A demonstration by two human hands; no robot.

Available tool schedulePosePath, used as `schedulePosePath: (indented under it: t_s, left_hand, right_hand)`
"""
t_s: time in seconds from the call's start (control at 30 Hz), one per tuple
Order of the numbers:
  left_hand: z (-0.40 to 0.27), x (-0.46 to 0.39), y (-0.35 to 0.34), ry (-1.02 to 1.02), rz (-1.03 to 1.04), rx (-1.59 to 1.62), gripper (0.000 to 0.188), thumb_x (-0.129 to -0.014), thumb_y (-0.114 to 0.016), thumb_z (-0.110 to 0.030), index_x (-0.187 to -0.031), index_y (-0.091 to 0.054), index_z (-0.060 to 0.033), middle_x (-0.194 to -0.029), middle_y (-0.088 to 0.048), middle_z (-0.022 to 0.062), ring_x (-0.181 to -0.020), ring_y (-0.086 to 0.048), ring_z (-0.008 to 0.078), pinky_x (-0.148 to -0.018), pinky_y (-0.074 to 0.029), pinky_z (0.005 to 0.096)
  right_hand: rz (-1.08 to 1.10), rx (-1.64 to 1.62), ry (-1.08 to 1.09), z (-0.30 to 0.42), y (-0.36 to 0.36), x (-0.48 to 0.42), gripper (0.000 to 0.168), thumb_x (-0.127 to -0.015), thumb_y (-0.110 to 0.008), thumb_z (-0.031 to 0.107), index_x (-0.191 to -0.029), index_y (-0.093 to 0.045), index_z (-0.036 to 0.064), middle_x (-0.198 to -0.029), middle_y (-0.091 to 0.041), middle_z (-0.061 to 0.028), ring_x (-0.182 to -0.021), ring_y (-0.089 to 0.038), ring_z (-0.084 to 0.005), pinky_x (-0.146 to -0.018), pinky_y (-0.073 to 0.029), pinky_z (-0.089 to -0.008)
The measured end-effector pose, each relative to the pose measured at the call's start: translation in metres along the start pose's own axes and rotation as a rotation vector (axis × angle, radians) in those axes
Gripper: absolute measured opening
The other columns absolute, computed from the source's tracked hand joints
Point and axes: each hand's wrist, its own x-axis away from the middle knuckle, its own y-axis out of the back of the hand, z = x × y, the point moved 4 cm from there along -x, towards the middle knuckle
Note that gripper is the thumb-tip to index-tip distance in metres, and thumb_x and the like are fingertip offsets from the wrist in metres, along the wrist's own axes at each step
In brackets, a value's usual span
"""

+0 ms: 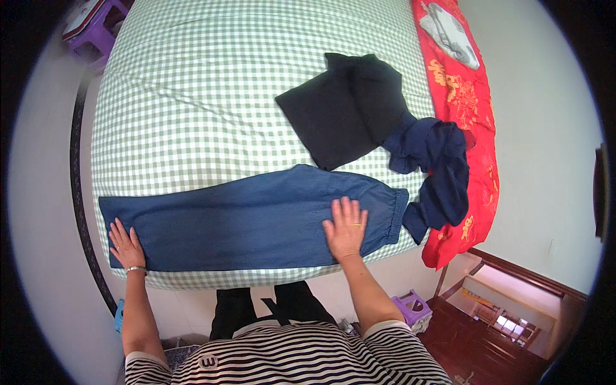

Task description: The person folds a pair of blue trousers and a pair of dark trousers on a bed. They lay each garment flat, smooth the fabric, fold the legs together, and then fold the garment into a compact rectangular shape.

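Blue trousers (231, 226) lie lengthwise along the near side of the bed, one leg laid over the other, with the gathered elastic waistband (398, 216) at the right. My left hand (126, 244) rests flat on the hem end, fingers apart. Flat on the upper part, a little left of the waistband, is my right hand (346, 228), its fingers slightly spread and a ring on one of them. Neither hand grips the cloth. A folded black garment (341, 110) lies beyond the trousers. Beside it, a crumpled navy garment (445, 178) reaches onto the red bedding.
Green-and-white checked cloth (192, 120) covers the bed. Red patterned bedding (481, 192) runs along the right side, with a folded pale cloth (450, 36) at its far end. Purple plastic stools (91, 41) stand far left and, as a second purple stool (414, 308), near right. A dark wooden surface (462, 337) is at lower right.
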Motion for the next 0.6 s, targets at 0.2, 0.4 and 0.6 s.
schedulePosePath:
  t_s: [0.2, 0.4, 0.6]
  left_hand:
    - [-0.108, 0.066, 0.077, -0.420, -0.212, 0.250, 0.060, -0.086, -0.055, -0.017, -0.142, -0.035, -0.0131, -0.151, -0.024, 0.0158, -0.139, -0.020, 0.0364, -0.110, -0.013, 0.0548]
    - [-0.224, 0.125, 0.100, -0.821, 0.007, 0.297, 0.061, -0.080, -0.063, -0.027, -0.136, -0.045, -0.0149, -0.151, -0.023, 0.0151, -0.141, -0.014, 0.0364, -0.111, -0.006, 0.0593]
    - [-0.223, 0.126, 0.104, -0.900, 0.040, 0.194, 0.061, -0.078, -0.063, -0.042, -0.133, -0.049, -0.0197, -0.148, -0.029, 0.0143, -0.140, -0.015, 0.0352, -0.107, -0.006, 0.0658]
  right_hand:
    - [-0.347, -0.038, -0.501, -0.110, 0.028, 0.020, 0.055, -0.089, -0.056, 0.031, -0.133, -0.042, 0.001, -0.139, -0.038, -0.0182, -0.119, -0.043, -0.0375, -0.099, -0.033, -0.0474]
    - [-0.255, -0.288, -0.809, -0.177, 0.005, 0.029, 0.056, -0.083, -0.065, 0.041, -0.119, -0.052, -0.001, -0.114, -0.057, -0.0203, -0.107, -0.051, -0.0355, -0.093, -0.040, -0.0432]
    - [-0.328, -0.119, -0.563, -0.174, -0.012, 0.018, 0.061, -0.083, -0.065, 0.034, -0.128, -0.045, -0.001, -0.116, -0.055, -0.0232, -0.106, -0.052, -0.0388, -0.092, -0.040, -0.0464]
